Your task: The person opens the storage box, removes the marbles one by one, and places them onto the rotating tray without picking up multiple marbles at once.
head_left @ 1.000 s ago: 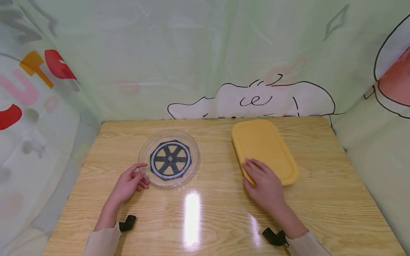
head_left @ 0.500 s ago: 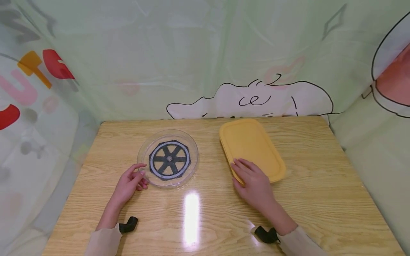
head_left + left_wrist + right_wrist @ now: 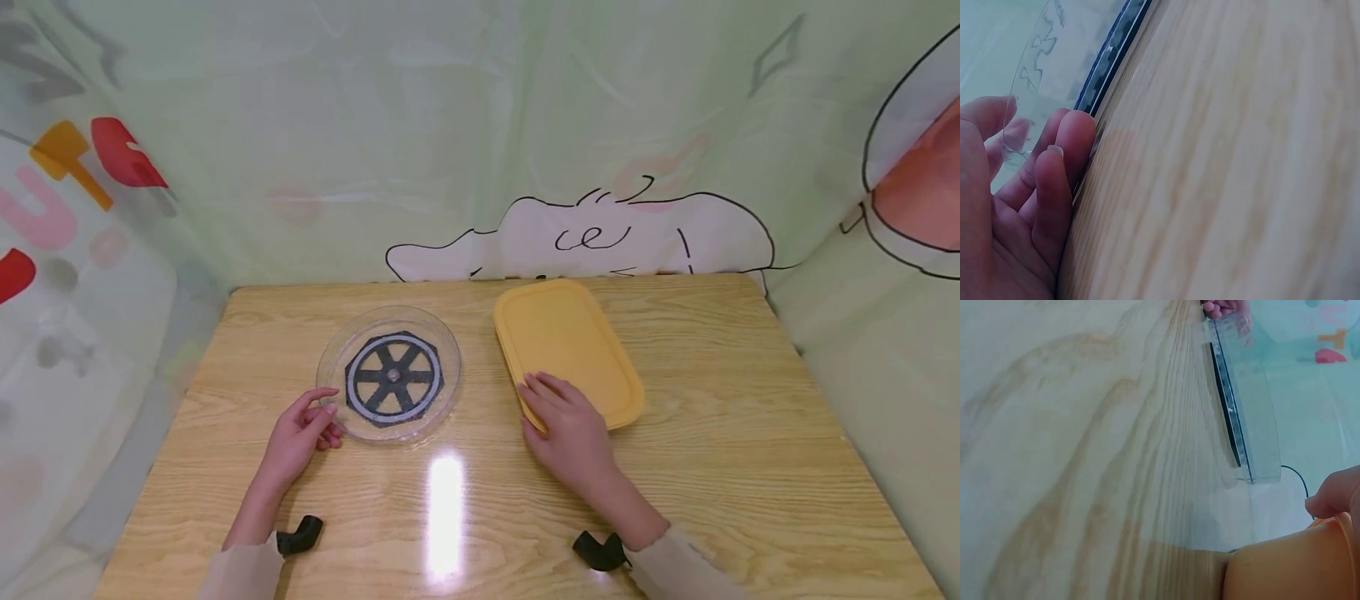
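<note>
My left hand (image 3: 295,437) is at the near left side of a clear round bowl (image 3: 447,392). Fingers lie on both sides of its thin clear wall (image 3: 1054,56) in the left wrist view. A black spoked wheel shape with a pale ring (image 3: 402,373) shows in the bowl's bottom. My right hand (image 3: 572,437) grips the near left corner of a yellow rectangular box (image 3: 573,342) with a flat lid. Its fingertips hook over the left edge. In the right wrist view the thumb (image 3: 1332,494) sits at the rim of the yellow wall (image 3: 1291,565).
Both things stand on a wooden table (image 3: 720,400), the box just right of the bowl with a narrow strip of wood between. A printed curtain (image 3: 375,150) rises behind the table's far edge. Black curved pieces (image 3: 300,535) stick out at both sleeves.
The right hand and the yellow box have slid left together, closer to the bowl. The left hand and bowl stay in place; the whole view has shifted slightly.
</note>
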`<state>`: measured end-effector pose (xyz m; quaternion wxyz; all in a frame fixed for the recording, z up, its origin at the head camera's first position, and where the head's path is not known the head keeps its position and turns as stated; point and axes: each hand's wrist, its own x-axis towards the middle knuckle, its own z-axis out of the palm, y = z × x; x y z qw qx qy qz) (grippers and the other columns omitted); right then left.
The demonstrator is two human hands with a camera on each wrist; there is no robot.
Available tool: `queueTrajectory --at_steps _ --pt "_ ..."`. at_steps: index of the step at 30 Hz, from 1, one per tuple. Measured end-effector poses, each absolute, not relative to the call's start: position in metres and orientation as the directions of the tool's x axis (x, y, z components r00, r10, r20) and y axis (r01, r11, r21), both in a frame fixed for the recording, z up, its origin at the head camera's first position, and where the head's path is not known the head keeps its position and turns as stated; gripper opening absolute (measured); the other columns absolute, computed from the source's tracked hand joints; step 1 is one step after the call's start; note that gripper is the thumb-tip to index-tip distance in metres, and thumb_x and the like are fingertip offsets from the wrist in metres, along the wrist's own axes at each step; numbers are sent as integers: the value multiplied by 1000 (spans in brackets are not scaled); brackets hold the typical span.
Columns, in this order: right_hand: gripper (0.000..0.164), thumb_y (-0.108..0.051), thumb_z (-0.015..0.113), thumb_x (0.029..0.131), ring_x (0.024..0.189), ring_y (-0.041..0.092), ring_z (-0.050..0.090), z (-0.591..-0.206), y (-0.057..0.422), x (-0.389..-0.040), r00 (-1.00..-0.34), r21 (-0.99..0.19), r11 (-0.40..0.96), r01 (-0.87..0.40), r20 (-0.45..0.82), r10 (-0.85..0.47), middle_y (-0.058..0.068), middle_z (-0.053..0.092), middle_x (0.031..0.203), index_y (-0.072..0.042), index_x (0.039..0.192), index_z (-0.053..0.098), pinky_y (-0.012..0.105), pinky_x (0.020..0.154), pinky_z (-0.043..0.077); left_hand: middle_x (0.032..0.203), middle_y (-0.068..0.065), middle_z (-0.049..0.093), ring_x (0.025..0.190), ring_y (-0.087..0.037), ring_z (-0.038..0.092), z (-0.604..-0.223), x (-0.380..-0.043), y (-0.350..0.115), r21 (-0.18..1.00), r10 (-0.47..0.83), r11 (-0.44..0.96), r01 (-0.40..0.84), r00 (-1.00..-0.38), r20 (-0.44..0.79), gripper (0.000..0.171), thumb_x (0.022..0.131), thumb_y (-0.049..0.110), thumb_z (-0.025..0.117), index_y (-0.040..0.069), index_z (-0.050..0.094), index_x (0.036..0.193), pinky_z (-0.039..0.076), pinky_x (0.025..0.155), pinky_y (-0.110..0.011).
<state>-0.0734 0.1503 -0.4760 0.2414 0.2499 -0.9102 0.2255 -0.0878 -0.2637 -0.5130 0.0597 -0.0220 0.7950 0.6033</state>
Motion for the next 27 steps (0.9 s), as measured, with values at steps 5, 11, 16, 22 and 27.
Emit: queueTrajectory --at_steps 5,11,16,22,27 --pt "47 -11 83 75 121 31 58 -474 143 -73 -754 -282 767 -576 545 -366 14 67 125 -4 120 72 46 97 49 76 -12 67 62 -20 67 -514 -85 -266 953 36 290 -88 -994 -102 35 103 23 57 5 54 133 55 57 -30" --pt "48 -8 85 73 120 31 59 -472 137 -70 -765 -293 779 -554 549 -337 14 67 125 -3 119 72 47 97 49 76 -13 66 62 -20 67 -514 -85 -265 956 31 279 -86 -995 -98 34 103 22 56 6 55 133 55 57 -29" --pt "47 -8 84 73 121 28 59 -472 134 -68 -788 -301 803 -515 535 -305 12 67 125 -4 119 72 49 100 47 77 -16 66 62 -19 67 -513 -86 -263 958 26 267 -103 -993 -114 33 104 17 55 4 55 134 55 57 -28" --pt "48 -8 84 74 122 27 60 -471 129 -65 -812 -317 824 -470 520 -264 12 67 125 -3 119 72 49 101 46 78 -20 66 62 -20 67 -496 -83 -256 957 36 270 -107 -992 -121 33 104 10 53 -1 53 135 55 58 -29" --pt "48 -8 86 73 122 28 59 -470 126 -64 -815 -317 830 -459 523 -251 12 67 125 -3 119 72 52 100 46 77 -19 66 62 -20 67 -479 -79 -250 955 39 279 -105 -992 -121 32 104 10 53 -4 53 133 55 58 -29"
